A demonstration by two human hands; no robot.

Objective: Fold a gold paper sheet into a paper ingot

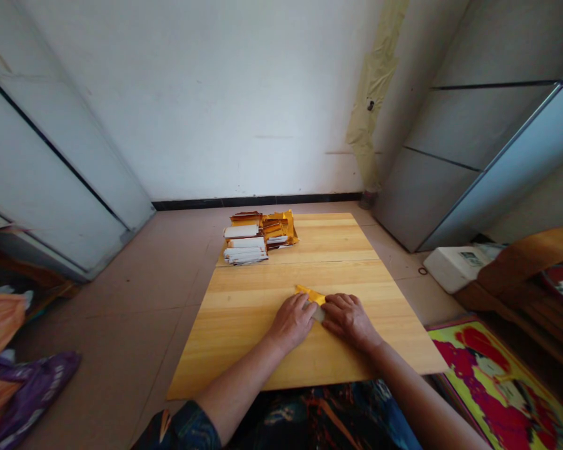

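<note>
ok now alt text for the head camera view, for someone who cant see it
Seen from the person's own viewpoint, the left hand and right hand press on a small piece of gold paper on a pale wooden board. Stacks of gold and white paper sit at the board's far end, before a white wall.

A white wall (206,94) with black skirting (258,201) rose behind a beige floor (122,300). Pale grey cabinets (478,137) stood on either side, and a bright red-and-yellow mat (497,387) lay at right beside wooden furniture (520,269).
</note>
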